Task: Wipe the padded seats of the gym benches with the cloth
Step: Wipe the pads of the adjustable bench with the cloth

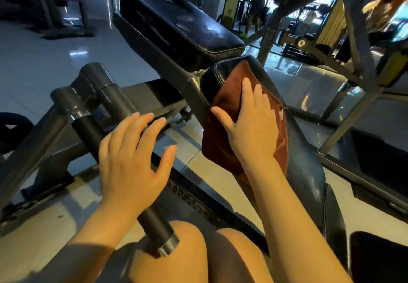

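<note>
the brown cloth lies on the black padded seat of the gym bench, near the seat's top end, and part of it hangs over the seat's left edge. the right hand lies flat on top of the cloth and presses it down. its fingers are straight and a little spread, and the thumb sticks out to the left.

the left hand holds nothing. its fingers are spread and loose, over the grey metal bar of the frame. i cannot tell if it touches the bar.

the cloth looks soft, thin and light. it can fold and bunch up, so a flat palm on its middle seems the best hold. the part that hangs off the edge could slip down if the hand lifts.

the seat looks smooth and a bit shiny, so the cloth should slide on it with ease. the pad looks squishy but tough. the back pad sits just past the seat's top end.
</note>
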Action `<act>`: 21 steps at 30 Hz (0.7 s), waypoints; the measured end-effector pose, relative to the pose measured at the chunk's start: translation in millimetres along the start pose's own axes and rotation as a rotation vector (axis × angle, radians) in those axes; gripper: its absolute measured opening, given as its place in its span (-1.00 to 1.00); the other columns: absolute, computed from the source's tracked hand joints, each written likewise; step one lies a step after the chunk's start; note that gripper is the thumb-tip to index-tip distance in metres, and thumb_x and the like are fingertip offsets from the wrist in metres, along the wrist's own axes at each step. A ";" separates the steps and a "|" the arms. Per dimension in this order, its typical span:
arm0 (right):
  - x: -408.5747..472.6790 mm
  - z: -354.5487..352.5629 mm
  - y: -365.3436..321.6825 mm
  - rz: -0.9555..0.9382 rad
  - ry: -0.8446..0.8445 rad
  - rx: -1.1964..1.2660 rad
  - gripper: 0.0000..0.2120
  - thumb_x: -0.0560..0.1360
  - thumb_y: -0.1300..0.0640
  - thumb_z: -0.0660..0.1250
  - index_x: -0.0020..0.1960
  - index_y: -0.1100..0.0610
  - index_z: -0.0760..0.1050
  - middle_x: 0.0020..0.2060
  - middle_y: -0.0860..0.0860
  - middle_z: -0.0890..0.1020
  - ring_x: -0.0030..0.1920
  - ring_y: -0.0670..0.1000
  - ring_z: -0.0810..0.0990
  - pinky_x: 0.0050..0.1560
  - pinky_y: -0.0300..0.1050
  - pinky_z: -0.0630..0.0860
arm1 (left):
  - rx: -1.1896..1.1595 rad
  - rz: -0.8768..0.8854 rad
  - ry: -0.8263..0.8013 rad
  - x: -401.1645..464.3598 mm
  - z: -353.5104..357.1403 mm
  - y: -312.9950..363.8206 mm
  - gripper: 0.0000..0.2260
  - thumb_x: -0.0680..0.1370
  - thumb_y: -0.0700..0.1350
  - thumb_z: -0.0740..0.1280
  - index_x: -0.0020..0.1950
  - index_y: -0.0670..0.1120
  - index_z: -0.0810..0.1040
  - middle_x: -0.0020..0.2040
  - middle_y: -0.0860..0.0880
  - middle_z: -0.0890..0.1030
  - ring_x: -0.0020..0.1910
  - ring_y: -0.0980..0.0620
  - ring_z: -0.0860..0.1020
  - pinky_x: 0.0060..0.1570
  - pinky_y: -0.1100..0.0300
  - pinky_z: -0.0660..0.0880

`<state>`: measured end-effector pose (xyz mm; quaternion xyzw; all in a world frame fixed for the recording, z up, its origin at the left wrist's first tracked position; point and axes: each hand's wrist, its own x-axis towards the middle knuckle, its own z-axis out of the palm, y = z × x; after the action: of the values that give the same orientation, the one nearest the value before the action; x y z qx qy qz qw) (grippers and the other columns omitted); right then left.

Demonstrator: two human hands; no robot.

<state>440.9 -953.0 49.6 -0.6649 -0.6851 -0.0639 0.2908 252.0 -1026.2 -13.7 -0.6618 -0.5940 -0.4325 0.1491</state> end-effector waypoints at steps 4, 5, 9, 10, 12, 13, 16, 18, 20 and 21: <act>-30.3 -9.0 21.0 -0.023 -0.019 0.021 -0.21 0.55 -0.25 0.22 0.60 0.01 -0.05 0.58 0.05 0.11 0.56 0.09 0.09 0.54 0.11 0.08 | 0.010 0.005 -0.016 -1.6 -2.1 -1.0 -0.56 0.54 0.09 0.19 0.33 -0.11 0.49 0.32 -0.13 0.50 0.39 -0.14 0.36 0.29 -0.11 0.25; -45.9 -12.2 33.4 0.005 -0.050 0.029 -0.21 0.54 -0.23 0.24 0.60 0.00 -0.05 0.58 0.03 0.10 0.56 0.06 0.08 0.54 0.10 0.07 | 0.002 0.004 -0.009 -2.0 -2.7 -1.0 -0.56 0.54 0.10 0.19 0.33 -0.11 0.49 0.32 -0.13 0.50 0.39 -0.13 0.35 0.29 -0.10 0.25; -99.4 -22.4 74.8 0.187 -0.114 -0.003 -0.09 0.39 -0.40 0.15 0.60 -0.03 -0.02 0.57 -0.01 0.15 0.55 0.04 0.12 0.49 0.21 0.19 | -0.033 -0.001 -0.022 -0.8 -2.7 2.0 -0.54 0.55 0.11 0.18 0.35 -0.10 0.47 0.36 -0.12 0.48 0.43 -0.10 0.30 0.31 -0.05 0.21; -99.8 -20.9 76.0 0.209 -0.110 -0.031 -0.07 0.36 -0.44 0.11 0.60 -0.01 -0.02 0.57 0.00 0.16 0.55 0.06 0.13 0.49 0.21 0.19 | -0.024 0.009 -0.033 0.0 -2.3 2.0 -0.54 0.55 0.12 0.17 0.36 -0.10 0.46 0.37 -0.12 0.47 0.44 -0.10 0.29 0.33 -0.04 0.19; -88.8 -14.6 66.2 0.219 -0.084 -0.072 -0.04 0.35 -0.47 0.04 0.60 0.02 -0.02 0.57 0.05 0.15 0.55 0.09 0.13 0.51 0.17 0.16 | 0.001 0.040 -0.044 -0.3 -1.0 1.6 -0.53 0.56 0.12 0.16 0.38 -0.10 0.44 0.39 -0.13 0.45 0.46 -0.11 0.28 0.35 -0.01 0.14; -79.4 -10.5 57.5 0.214 -0.060 -0.072 -0.03 0.36 -0.49 0.01 0.60 0.04 -0.02 0.57 0.07 0.14 0.55 0.11 0.13 0.51 0.16 0.16 | 0.002 0.052 -0.044 -0.9 0.0 1.2 -0.53 0.56 0.12 0.16 0.38 -0.10 0.43 0.39 -0.12 0.45 0.46 -0.11 0.28 0.36 0.00 0.13; -38.0 -2.2 23.9 0.174 0.000 -0.051 -0.06 0.40 -0.48 -0.01 0.60 0.07 -0.02 0.57 0.10 0.13 0.54 0.16 0.14 0.48 0.15 0.18 | -0.009 0.057 -0.029 -0.7 2.4 -0.3 -0.54 0.55 0.12 0.17 0.38 -0.07 0.42 0.39 -0.11 0.45 0.46 -0.10 0.27 0.37 0.01 0.11; -9.7 0.6 1.9 0.134 0.011 -0.056 -0.08 0.45 -0.46 0.03 0.59 0.09 -0.03 0.56 0.12 0.13 0.54 0.18 0.14 0.49 0.15 0.18 | -0.016 0.051 -0.019 0.2 3.0 -2.3 -0.55 0.55 0.11 0.18 0.38 -0.06 0.42 0.39 -0.10 0.45 0.46 -0.09 0.26 0.38 0.06 0.08; 8.7 1.6 -11.9 0.104 0.026 -0.073 -0.09 0.46 -0.46 0.05 0.59 0.11 -0.03 0.55 0.14 0.16 0.52 0.21 0.16 0.47 0.18 0.21 | -0.025 0.047 -0.004 1.5 2.8 -5.1 -0.55 0.55 0.10 0.19 0.37 -0.07 0.42 0.38 -0.11 0.45 0.46 -0.09 0.27 0.39 0.08 0.07; 11.7 1.5 -14.4 0.094 0.032 -0.078 -0.09 0.47 -0.45 0.05 0.59 0.12 -0.03 0.54 0.14 0.17 0.51 0.22 0.17 0.46 0.19 0.22 | -0.024 0.045 0.002 1.3 2.5 -5.6 -0.55 0.55 0.10 0.19 0.37 -0.08 0.43 0.38 -0.12 0.46 0.46 -0.10 0.27 0.39 0.05 0.09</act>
<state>427.3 -943.5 58.3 -0.7061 -0.6453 -0.0876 0.2781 247.7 -1022.2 -15.9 -0.6762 -0.5738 -0.4366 0.1514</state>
